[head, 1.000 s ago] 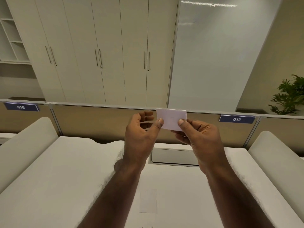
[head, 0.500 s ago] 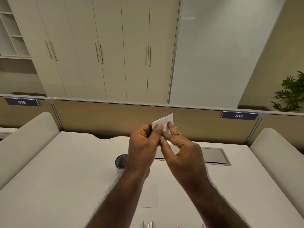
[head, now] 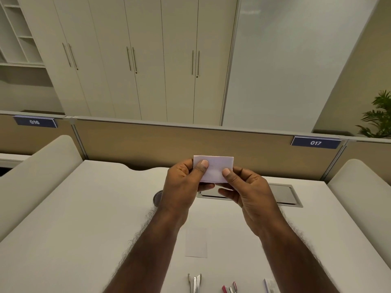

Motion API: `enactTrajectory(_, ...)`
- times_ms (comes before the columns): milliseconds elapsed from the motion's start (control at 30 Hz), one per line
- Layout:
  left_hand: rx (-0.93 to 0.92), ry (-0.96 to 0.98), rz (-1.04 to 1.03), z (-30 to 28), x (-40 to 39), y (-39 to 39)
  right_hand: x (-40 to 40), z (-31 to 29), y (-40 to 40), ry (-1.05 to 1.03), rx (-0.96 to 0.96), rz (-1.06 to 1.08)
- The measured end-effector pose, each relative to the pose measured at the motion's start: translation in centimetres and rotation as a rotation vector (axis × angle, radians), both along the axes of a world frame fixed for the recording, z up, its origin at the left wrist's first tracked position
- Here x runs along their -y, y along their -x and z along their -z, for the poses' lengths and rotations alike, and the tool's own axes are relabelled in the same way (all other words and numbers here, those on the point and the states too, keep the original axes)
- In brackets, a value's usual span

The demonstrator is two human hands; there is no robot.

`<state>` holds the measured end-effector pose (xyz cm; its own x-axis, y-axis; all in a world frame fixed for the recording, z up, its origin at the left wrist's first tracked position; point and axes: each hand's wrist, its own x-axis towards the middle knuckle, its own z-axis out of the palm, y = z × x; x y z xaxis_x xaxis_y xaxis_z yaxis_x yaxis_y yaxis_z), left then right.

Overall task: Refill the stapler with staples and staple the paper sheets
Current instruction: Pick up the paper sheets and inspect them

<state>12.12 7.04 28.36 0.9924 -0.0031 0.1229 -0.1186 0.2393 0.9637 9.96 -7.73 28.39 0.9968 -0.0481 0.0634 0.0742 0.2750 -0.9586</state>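
Two hands, left hand [head: 182,187] and right hand [head: 251,195], pinched one small folded paper [head: 214,169] above one white desk [head: 74,240].

Both forearms are bare from the lower frame edge to the wrists, with no sleeves, watch or bracelet in view, and dark hair runs along their outer edges. The left hand [head: 182,185] and right hand [head: 251,193] wear no gloves or rings, and the thumbnails are short and pale.
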Motion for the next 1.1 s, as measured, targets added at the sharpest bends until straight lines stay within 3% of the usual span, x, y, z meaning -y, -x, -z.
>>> enactTrajectory(300,0.025,-0.099,-0.042,2.4,-1.5,-0.4,-0.1,2.2,-0.9,-0.050,-0.041,0.071)
enactTrajectory(500,0.129,-0.491,-0.285,7.8,-4.0,-1.2,-0.3,5.3,-1.9,-0.040,-0.127,0.085)
enactTrajectory(700,0.149,-0.831,-0.349,15.4,-7.4,-1.6,-2.2,9.7,-4.1,0.112,-0.191,0.150)
enactTrajectory(1000,-0.058,-1.406,-0.157,25.0,-11.3,-1.5,-6.9,15.7,-9.2,0.539,-0.099,0.272)
enactTrajectory(1100,-0.093,-1.510,-0.098,27.2,-12.1,-1.2,-8.7,17.3,-10.8,0.728,-0.026,0.285)
